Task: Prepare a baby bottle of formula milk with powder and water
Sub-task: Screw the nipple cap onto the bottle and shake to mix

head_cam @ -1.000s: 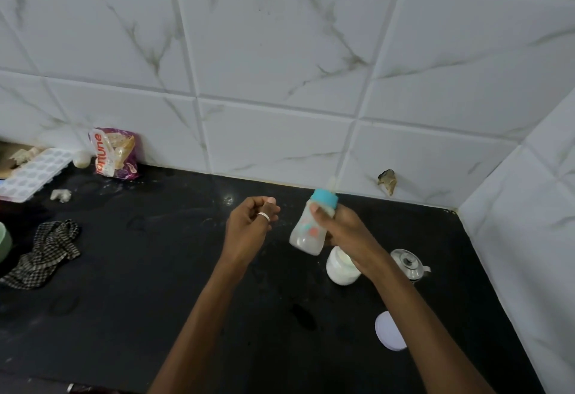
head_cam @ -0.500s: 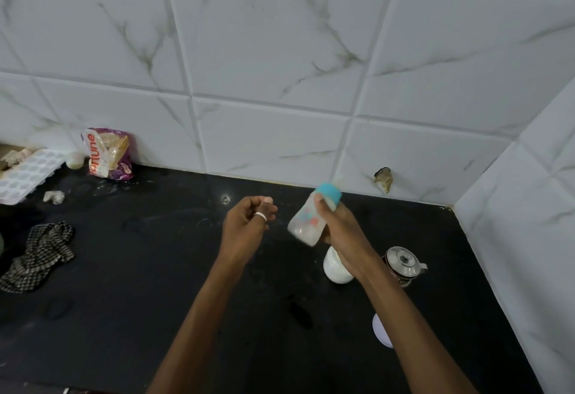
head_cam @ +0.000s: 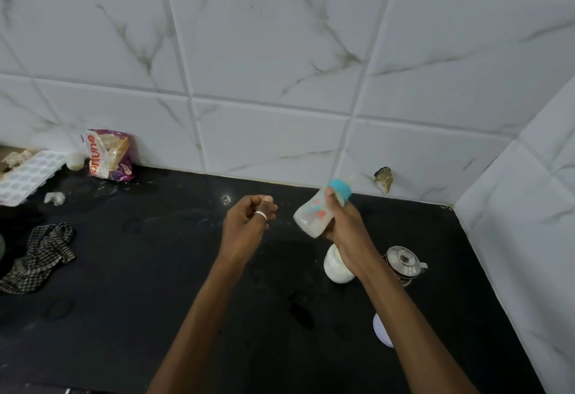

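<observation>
A baby bottle [head_cam: 314, 214] with a teal collar and a clear teat is gripped by my right hand [head_cam: 343, 224] above the black counter [head_cam: 155, 284]. The bottle is tilted, teat up and to the right, and holds milky liquid. My left hand [head_cam: 245, 225] hovers a little to the bottle's left with its fingers curled and nothing in it; a ring is on one finger. Below my right wrist stands a white jar [head_cam: 334, 267], partly hidden by my arm. A white round lid [head_cam: 382, 330] lies on the counter near my right forearm.
A small steel kettle [head_cam: 404, 264] stands right of the jar. At the far left are a purple snack packet [head_cam: 109, 155], a white ice tray [head_cam: 25, 177] and a checked cloth [head_cam: 40, 256]. Tiled walls close the back and right sides.
My right hand has tipped the bottle further, from near upright to leaning with its base to the left. The left hand has stayed in place, curled.
</observation>
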